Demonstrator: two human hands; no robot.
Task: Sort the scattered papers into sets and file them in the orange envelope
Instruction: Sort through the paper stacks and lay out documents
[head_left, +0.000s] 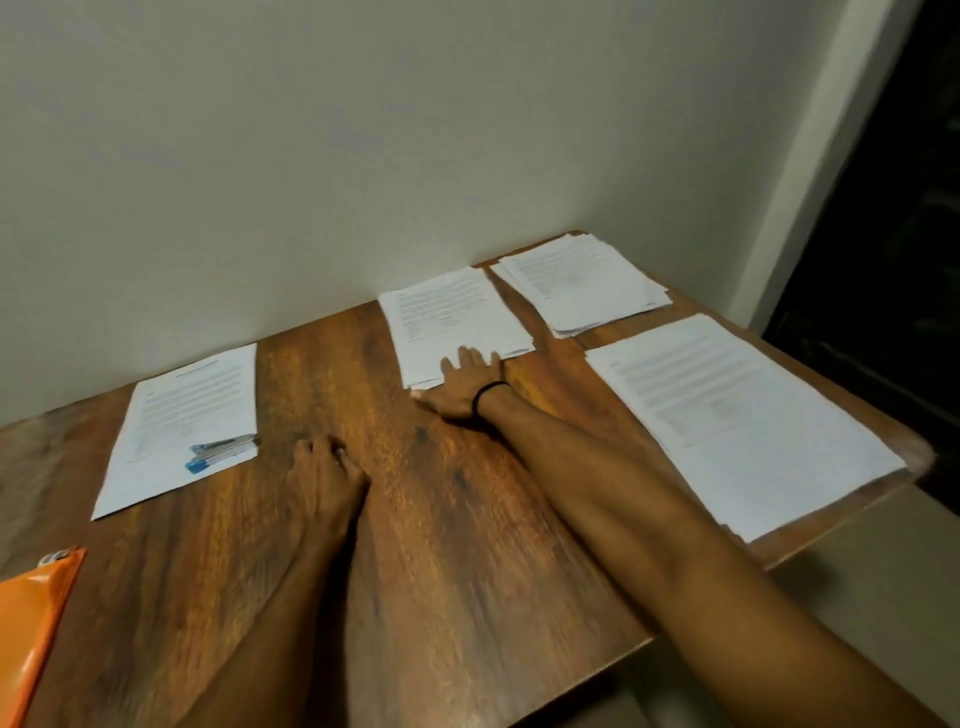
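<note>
Under spread fingers (470, 358) of the right hand (467, 387) — thin white printed paper stack (452, 317): likely light, floppy, slippery; pinch its near edge — left hand (324, 467) loosely curled, empty.

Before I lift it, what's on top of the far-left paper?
A stapler lies on the near right corner of the paper. Print beneath it is hidden.

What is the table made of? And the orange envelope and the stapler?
The table looks like wood, or a wood-look top: brown grain streaks, slight sheen. The orange envelope seems to be smooth plastic, since it shines. The stapler looks like grey metal with a blue tip, probably plastic.
</note>
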